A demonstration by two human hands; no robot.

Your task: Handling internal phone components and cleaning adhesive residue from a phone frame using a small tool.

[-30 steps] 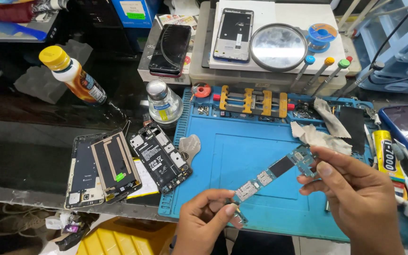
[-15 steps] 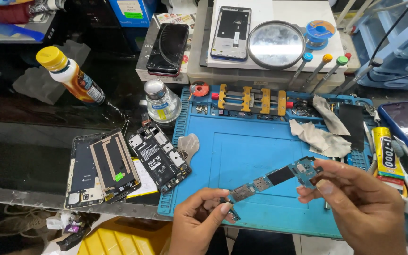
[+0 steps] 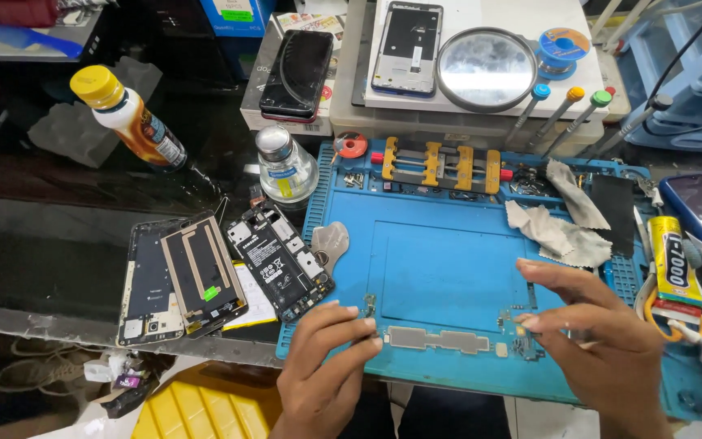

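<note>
Head view, looking down on a tabletop (image 3: 83,268) of dark glass with a blue mat (image 3: 448,268) on its right half.

Near the mat's front edge: a long, narrow circuit board (image 3: 440,339), lying flat. Left hand (image 3: 327,366) at the board's left end, fingertips (image 3: 371,325) bent down and touching that end, not closed round it. Right hand (image 3: 603,341) at the board's right end, fingers (image 3: 546,272) spread and apart, fingertips resting on or just over the end; firm grip or mere touch, cannot tell.

Left of the mat, on the glass: an opened phone (image 3: 279,262) with its insides showing, beside it a phone frame (image 3: 203,275) and a back cover (image 3: 149,284). Behind these, a clear bottle (image 3: 284,167) with a silver cap and a tilted bottle (image 3: 127,118) with a yellow cap.

At the mat's far edge: a board holder (image 3: 444,162) with yellow clamps. Right of it, grey cloths (image 3: 558,228). Far right, a glue tube (image 3: 670,260).

Behind the mat: a round lens (image 3: 486,69), a black phone (image 3: 298,73), three screwdrivers (image 3: 566,110).
</note>
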